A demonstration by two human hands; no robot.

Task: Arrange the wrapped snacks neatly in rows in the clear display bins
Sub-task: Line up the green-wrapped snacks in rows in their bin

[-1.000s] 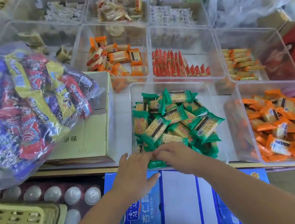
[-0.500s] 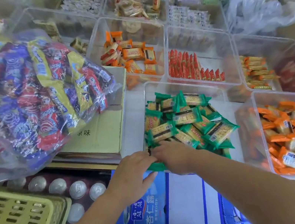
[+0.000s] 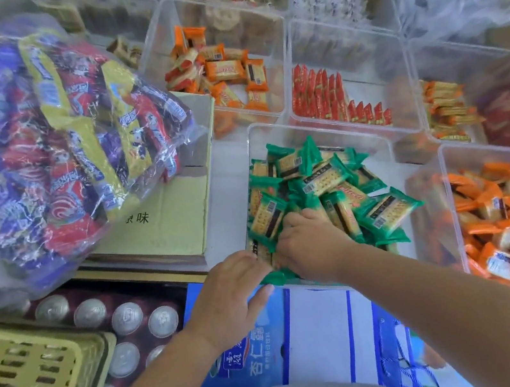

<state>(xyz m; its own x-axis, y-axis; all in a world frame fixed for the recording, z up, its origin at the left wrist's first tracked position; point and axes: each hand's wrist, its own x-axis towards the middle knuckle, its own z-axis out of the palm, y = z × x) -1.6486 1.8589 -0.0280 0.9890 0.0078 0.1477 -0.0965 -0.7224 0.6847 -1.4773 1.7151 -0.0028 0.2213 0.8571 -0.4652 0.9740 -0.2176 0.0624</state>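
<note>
Head view: green snacks (image 3: 328,177) bury right hand's (image 3: 309,245) fingers, likely gripping; left hand (image 3: 230,295) pinches.

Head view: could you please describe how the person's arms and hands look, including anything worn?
The left forearm and right forearm are bare, with no sleeves in frame. The left hand and right hand show no gloves, rings, watch or bands.
</note>
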